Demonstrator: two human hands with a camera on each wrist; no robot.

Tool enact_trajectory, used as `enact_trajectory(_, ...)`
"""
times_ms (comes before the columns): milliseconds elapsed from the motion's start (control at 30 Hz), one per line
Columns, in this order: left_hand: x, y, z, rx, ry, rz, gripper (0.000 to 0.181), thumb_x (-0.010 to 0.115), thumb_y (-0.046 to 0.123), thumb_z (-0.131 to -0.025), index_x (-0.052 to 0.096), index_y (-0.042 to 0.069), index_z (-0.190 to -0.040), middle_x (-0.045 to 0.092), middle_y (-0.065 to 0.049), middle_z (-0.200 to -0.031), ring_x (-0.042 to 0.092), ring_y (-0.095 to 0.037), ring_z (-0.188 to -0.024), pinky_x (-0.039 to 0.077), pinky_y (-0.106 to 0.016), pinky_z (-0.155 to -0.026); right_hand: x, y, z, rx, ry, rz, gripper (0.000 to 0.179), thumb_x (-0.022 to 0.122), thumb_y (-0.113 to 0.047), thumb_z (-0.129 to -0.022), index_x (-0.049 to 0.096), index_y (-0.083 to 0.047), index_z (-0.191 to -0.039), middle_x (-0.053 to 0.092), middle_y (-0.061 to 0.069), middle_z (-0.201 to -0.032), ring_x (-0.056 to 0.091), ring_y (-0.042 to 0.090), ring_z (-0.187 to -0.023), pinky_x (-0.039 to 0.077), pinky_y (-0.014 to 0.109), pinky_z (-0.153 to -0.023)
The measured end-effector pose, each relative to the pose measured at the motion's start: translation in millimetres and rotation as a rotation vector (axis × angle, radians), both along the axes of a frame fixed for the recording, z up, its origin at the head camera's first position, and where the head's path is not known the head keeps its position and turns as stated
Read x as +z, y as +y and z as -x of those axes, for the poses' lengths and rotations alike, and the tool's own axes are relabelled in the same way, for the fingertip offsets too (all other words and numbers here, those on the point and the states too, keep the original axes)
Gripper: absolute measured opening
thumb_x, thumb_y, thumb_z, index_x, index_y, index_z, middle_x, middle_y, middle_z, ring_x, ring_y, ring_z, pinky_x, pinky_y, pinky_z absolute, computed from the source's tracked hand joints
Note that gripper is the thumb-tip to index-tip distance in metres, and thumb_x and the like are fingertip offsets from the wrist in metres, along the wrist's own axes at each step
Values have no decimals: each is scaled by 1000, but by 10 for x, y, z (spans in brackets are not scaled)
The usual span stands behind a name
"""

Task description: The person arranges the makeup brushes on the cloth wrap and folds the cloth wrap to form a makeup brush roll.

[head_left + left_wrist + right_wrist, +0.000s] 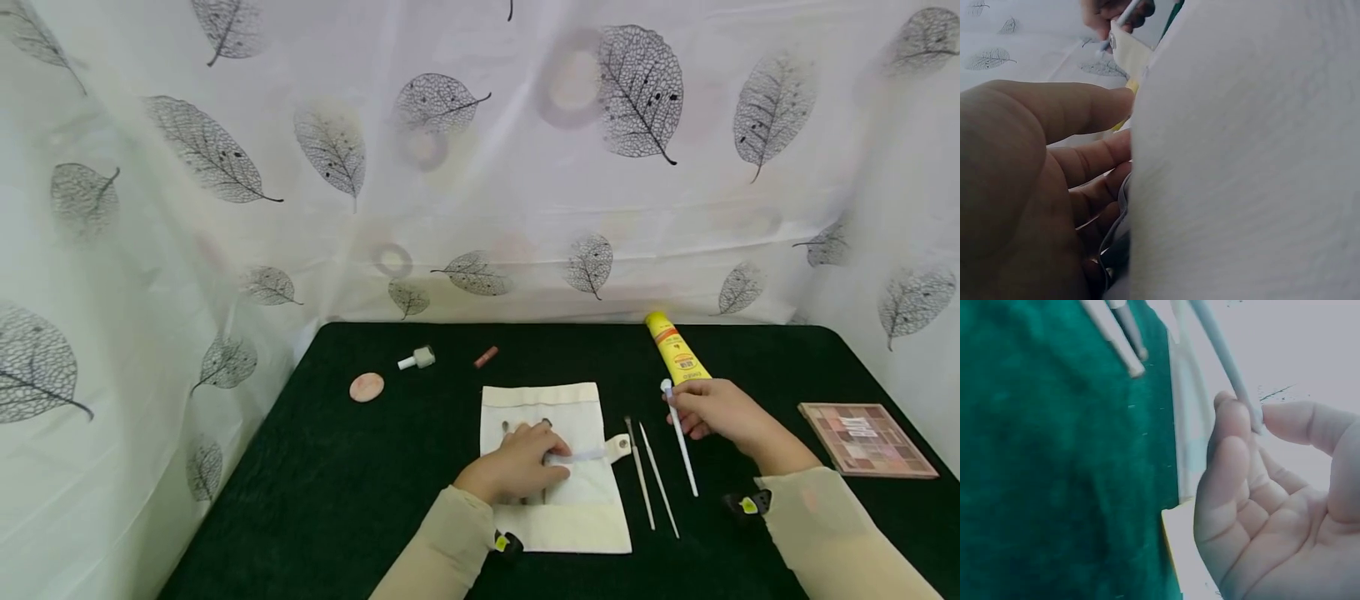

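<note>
A cream fabric brush roll lies spread on the table with a pale elastic band across it. My left hand rests on the roll, its fingertips touching the cloth beside the band. Slim brush ends show around the fingers, partly hidden by the hand. In the left wrist view, the thumb and fingers meet the cloth. To the right, my right hand pinches a white-handled makeup brush between thumb and fingertips. Two slim brushes, one and another, lie between the roll and that hand.
Behind the right hand lies a yellow tube. An eyeshadow palette is at the far right. At the back left are a round pink puff, a small nail polish bottle and a small reddish tube. A leaf-print curtain hangs behind.
</note>
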State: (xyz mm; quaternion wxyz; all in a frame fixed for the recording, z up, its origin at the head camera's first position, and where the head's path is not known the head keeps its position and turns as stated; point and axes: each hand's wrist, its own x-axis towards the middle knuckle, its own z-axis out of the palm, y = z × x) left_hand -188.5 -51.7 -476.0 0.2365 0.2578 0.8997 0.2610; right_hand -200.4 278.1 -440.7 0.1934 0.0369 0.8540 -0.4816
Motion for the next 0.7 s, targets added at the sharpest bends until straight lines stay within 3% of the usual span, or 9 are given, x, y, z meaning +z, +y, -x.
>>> enact_trajectory(267, -57, -12, 22, -5, -11, 0, 26, 67, 41, -96, 67, 29, -120, 51, 16, -104, 41, -10, -96, 38, -28, -79, 175, -144, 110, -57, 124, 143, 57, 56, -36, -104, 48, 10, -135, 71, 7, -98, 67, 20, -81, 57, 32, -72)
enact_trajectory(433, -44, -26, 29, -9, -15, -11, 27, 67, 41, -96, 67, 29, -120, 50, 16, -104, 41, -9, -96, 39, -28, -79, 241, -313, 200, -81, 203, 260, 46, 53, -31, -106, 48, 9, -129, 72, 6, -99, 68, 16, -81, 57, 29, -73)
enact_trajectory(700, -13, -46, 21, -20, -39, -25, 27, 67, 39, -97, 67, 27, -121, 50, 15, -103, 41, -9, -95, 38, -27, -79, 196, -644, 337, -70, 190, 312, 42, 47, -23, -108, 44, 12, -131, 67, 11, -103, 70, 15, -83, 58, 29, -76)
